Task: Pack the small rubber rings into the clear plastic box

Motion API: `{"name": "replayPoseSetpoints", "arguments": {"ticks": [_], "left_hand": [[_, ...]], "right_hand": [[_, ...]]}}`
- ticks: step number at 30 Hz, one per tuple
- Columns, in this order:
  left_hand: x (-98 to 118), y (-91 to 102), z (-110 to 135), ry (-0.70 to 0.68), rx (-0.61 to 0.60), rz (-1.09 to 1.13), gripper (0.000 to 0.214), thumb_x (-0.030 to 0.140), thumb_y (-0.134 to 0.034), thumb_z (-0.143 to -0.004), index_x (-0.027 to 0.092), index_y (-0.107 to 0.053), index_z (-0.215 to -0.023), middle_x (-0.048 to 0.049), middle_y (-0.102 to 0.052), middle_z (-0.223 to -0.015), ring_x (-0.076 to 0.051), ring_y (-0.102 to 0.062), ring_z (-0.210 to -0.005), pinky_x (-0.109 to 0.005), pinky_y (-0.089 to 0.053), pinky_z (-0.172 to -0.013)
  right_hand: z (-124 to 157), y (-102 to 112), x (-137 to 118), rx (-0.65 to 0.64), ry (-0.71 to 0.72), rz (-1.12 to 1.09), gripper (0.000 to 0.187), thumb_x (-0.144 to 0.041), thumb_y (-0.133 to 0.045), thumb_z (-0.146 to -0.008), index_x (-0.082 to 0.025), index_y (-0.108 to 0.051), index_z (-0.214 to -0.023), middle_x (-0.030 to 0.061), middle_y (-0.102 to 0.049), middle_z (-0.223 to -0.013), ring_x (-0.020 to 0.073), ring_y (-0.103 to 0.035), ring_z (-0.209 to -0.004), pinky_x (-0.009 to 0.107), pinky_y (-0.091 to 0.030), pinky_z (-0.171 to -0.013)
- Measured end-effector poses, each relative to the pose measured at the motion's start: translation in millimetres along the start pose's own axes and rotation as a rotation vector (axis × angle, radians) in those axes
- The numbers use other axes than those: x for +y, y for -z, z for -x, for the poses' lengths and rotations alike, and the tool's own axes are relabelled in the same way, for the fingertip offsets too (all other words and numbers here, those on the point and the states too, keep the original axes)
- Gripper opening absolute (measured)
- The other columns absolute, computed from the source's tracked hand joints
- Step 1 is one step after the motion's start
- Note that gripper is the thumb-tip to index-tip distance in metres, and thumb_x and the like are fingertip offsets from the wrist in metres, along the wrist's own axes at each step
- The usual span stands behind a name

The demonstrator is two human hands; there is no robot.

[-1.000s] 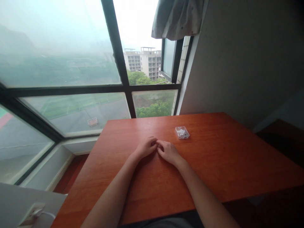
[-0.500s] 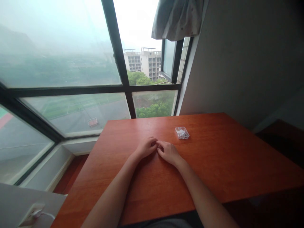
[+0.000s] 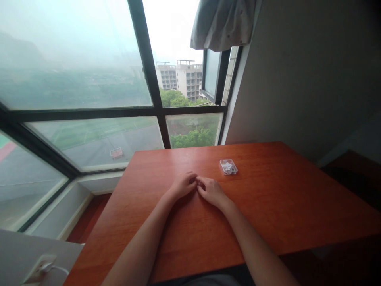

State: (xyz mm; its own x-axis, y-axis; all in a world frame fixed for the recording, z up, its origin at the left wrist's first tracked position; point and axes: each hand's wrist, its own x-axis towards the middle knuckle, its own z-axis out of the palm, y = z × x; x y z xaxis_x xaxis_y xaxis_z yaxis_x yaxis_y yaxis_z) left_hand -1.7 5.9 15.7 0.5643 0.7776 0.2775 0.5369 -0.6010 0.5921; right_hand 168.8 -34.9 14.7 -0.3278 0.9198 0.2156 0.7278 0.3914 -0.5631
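On the brown wooden table [image 3: 268, 198], my left hand [image 3: 183, 185] and my right hand [image 3: 210, 189] rest with their fingertips touching each other. Both sets of fingers are loosely curled inward, and I see nothing held in them. The undersides of the fingers are hidden. A small clear plastic box [image 3: 228, 167] lies to the right of and beyond my right hand, apart from it. White and metallic-looking small pieces show inside the box, too small to name.
Dark-framed windows [image 3: 159, 112] stand beyond the table's far edge, with a grey curtain [image 3: 222, 26] hanging above. A grey wall [image 3: 297, 79] rises on the right. At lower left, a white plug [image 3: 46, 268] sits in a wall socket.
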Motion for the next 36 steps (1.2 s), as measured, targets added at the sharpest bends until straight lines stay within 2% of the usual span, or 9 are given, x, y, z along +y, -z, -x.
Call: {"name": "replayPoseSetpoints", "arguments": {"ticks": [36], "left_hand": [[1.9,1.4,-0.9,0.003,-0.008,-0.007,0.013,0.013,-0.051,-0.078,0.016,-0.063,-0.082,-0.0026,-0.06,-0.082,-0.013,-0.054,-0.075,-0.023,-0.041,-0.067]], "right_hand": [[0.1,1.3,-1.6,-0.002,-0.004,-0.004,0.032,-0.02,-0.052,-0.083,-0.023,-0.062,-0.114,0.0039,-0.07,-0.099,0.0177,-0.063,-0.088,0.025,-0.044,-0.078]]}}
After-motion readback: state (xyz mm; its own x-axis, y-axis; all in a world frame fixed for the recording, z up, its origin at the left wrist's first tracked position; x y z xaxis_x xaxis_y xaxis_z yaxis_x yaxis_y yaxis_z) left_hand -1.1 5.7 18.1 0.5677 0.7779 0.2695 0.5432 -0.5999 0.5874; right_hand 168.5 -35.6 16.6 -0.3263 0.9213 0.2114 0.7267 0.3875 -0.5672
